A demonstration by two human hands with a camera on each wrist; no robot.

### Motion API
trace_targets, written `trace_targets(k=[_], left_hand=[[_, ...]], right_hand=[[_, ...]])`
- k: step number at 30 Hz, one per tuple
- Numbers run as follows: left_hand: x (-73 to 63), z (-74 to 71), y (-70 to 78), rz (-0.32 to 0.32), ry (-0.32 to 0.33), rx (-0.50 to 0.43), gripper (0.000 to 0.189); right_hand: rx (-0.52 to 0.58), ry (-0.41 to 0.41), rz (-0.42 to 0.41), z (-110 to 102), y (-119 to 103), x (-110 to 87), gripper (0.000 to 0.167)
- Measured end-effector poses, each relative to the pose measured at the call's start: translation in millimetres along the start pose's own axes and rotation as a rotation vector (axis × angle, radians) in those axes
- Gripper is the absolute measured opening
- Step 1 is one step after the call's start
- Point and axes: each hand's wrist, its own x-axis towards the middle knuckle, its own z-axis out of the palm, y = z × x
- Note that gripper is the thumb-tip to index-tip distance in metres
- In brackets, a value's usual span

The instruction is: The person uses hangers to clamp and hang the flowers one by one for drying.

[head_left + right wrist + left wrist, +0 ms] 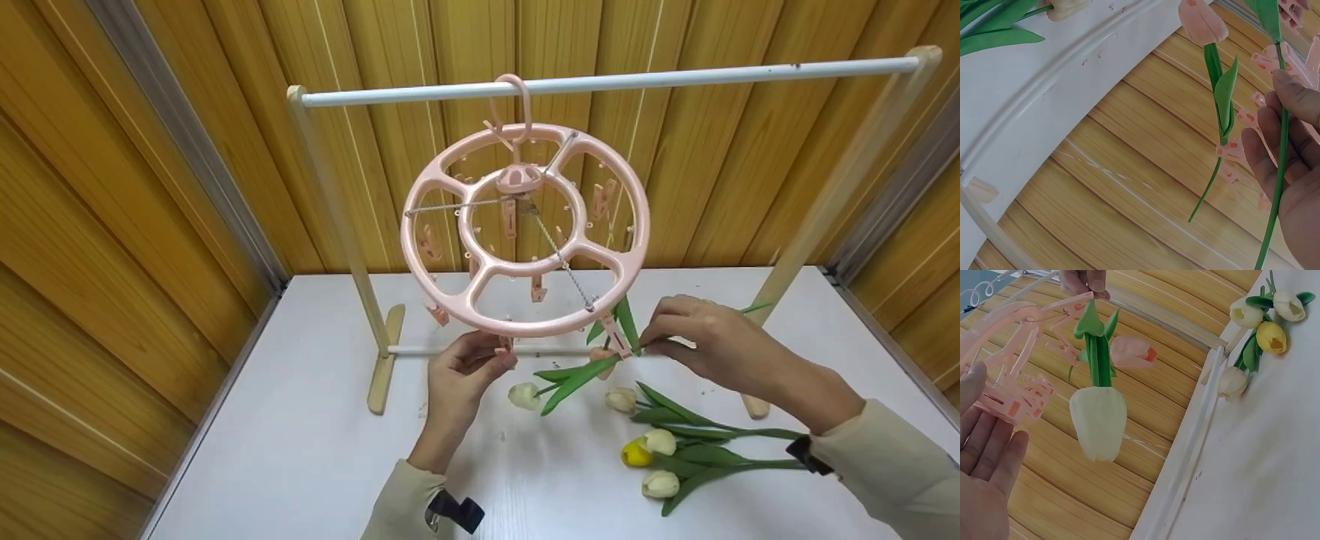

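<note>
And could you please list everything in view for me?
Table: one, white, foreground
Wall panels: many, yellow-brown, behind and beside table
Corner trims: two, grey, wall corners
Clothes rack: one, white and wooden, on table
Round clip hanger: one, pink, hung from rack
Cords: three, grey, on hanger
Clothespins: several, pink, below hanger
Hanging tulip: one, pink, in a clothespin
Raised tulip: one, white, beside clothespins
Pale tulips: three, cream, on table
Yellow tulip: one, yellow, on table
Sleeves: two, beige, forearms
Wrist devices: two, black, wrists
Left hand: one, at a front clothespin
Right hand: one, pinching raised tulip's stem
</note>
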Motion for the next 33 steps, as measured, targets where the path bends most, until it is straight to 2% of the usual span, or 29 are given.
trace_targets(k=[9,19,26,33], left_hand=[[-2.3,4.1,8.7,0.002,-0.047,-0.004,0.034],[-4.4,9.9,13.8,0.048,-0.101,0.014,0.033],[-4.5,13.0,16.9,0.068,-0.113,-0.016,0.034],[-3.5,13.0,17.7,0.057,-0.119,-0.038,0.034]], right_hand=[[-0.036,0.002,0.039,1,2,-0.5,0.04],[-0.054,0.046,0.028,1,5,0.1,0.043],[-0.066,0.092,-0.017,0,4,2.7,0.044],[-0.066,0.154,-0.091,1,0,7.0,0.043]])
